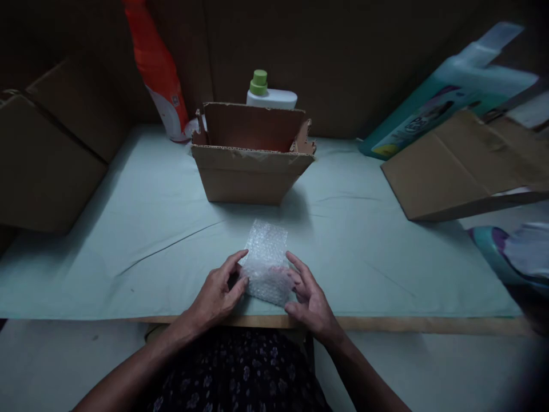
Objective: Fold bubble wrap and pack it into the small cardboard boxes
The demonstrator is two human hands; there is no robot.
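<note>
A small sheet of clear bubble wrap (268,243) lies near the table's front edge, its lower part folded over or raised toward me. At its left side, my left hand (221,289) grips the edge, the thumb on the wrap and the index finger stretched along it. My right hand (309,294) holds the right side, with some fingers showing through the clear wrap and the thumb near the bottom corner. Whether anything lies inside the fold I cannot make out. Just beyond the wrap stands an open cardboard box (246,177), its inside mostly hidden.
A red bottle (160,74) and a white bottle with a green cap (272,98) stand behind the box. Cardboard boxes flank the table at left (43,160) and right (450,166). A teal jug (429,109) leans at the back right. A pale green cloth (146,212) covers the table.
</note>
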